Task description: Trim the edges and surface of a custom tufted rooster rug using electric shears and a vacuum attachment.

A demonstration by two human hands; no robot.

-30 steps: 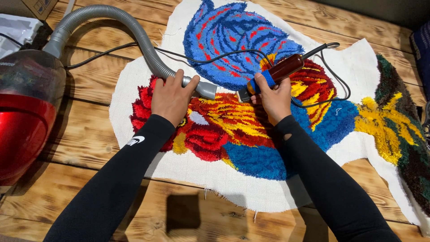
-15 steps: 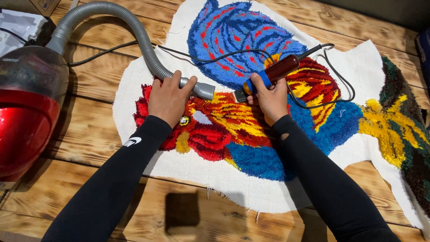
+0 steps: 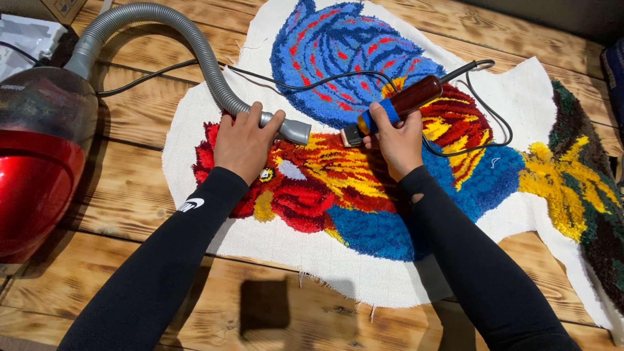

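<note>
My left hand (image 3: 244,140) grips the grey vacuum hose (image 3: 195,49) just behind its nozzle (image 3: 296,131), which rests on the tufted rug (image 3: 364,175). My right hand (image 3: 396,140) holds a dark red corded trimmer (image 3: 396,107) with a blue band, its blade head facing the nozzle over the yellow and red pile. The rug shows a rooster in blue, red and yellow on white backing cloth (image 3: 520,91), spread flat on the wooden table (image 3: 130,188). Both arms wear black sleeves.
A red canister vacuum (image 3: 39,156) stands at the left edge, joined to the hose. A black cable (image 3: 478,110) loops over the rug from the trimmer. White paper (image 3: 26,39) lies at the top left. A second tufted patch (image 3: 585,188) in yellow and dark green lies right.
The hands, nozzle and trimmer have stayed together on the rug's yellow and red part. The view has shifted slightly; no grip has altered.
</note>
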